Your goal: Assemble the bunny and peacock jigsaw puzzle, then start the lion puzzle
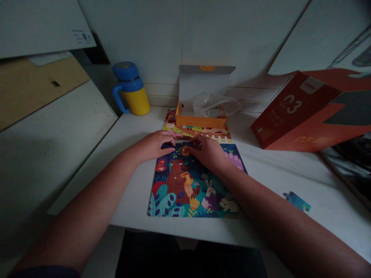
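Note:
A jigsaw puzzle (pixel 174 193) with a brown bear, rabbits and blue leaves lies flat on the white table. My left hand (pixel 158 146) rests at its top left edge, thumb on the picture and fingers curved beyond the edge, with a gap between them. My right hand (pixel 210 152) is closed at the middle of the top edge, thumb and fingers pinched on a puzzle piece (pixel 184 150) with a yellow round shape. The fingers partly hide that piece's outline. One loose blue puzzle piece (pixel 298 201) lies apart on the table to the right.
Behind the puzzle, an open orange box (pixel 199 121) with clear plastic wrap (pixel 211 104) stands on a farm picture (pixel 208 133). A blue and yellow mug (pixel 135 96) stands back left. A large red-orange box (pixel 301 116) leans at the right. White boards rise at the left.

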Demonstrator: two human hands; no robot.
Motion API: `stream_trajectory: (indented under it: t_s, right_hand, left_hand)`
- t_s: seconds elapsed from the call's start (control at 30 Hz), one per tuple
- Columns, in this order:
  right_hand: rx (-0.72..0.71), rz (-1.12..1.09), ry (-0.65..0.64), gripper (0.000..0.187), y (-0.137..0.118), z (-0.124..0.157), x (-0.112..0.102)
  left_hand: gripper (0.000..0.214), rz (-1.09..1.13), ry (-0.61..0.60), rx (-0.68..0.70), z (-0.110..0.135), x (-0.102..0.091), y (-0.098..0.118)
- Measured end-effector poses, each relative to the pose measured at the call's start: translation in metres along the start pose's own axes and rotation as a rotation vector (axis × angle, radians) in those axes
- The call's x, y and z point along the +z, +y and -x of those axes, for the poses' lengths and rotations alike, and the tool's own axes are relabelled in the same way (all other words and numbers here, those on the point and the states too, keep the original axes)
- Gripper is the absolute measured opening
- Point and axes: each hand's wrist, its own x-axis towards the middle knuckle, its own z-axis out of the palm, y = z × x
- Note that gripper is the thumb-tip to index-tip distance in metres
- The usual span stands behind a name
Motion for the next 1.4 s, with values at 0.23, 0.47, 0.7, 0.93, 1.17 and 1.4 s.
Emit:
stream_trajectory:
  t_s: [0.23, 0.47, 0.7, 0.93, 1.17, 1.4]
  right_hand:
    - [-0.062, 0.062, 0.012, 0.018, -0.002, -0.002, 0.002]
    - [-0.067, 0.108, -0.003, 0.02, -0.009, 0.005, 0.0]
    - [-0.11, 0.084, 0.023, 0.017, -0.008, 0.008, 0.003]
    - [-0.12, 0.139, -0.011, 0.024, -0.011, 0.01, 0.002]
    - [-0.114, 0.162, -0.048, 0.023, -0.015, 0.01, -0.002]
    - [-0.108, 0.221, -0.077, 0.025, -0.019, 0.012, -0.002]
  left_hand:
    - [0.014, 0.028, -0.003, 0.026, -0.001, 0.005, 0.002]
    - [0.019, 0.055, 0.002, 0.037, -0.002, 0.008, 0.004]
    - [0.017, 0.063, 0.006, 0.022, -0.003, 0.006, 0.007]
    - [0.02, 0.036, -0.004, 0.025, -0.002, 0.008, 0.005]
    - [0.019, 0.038, -0.008, 0.026, -0.002, 0.006, 0.007]
    - [0.02, 0.022, -0.003, 0.026, -0.002, 0.01, 0.003]
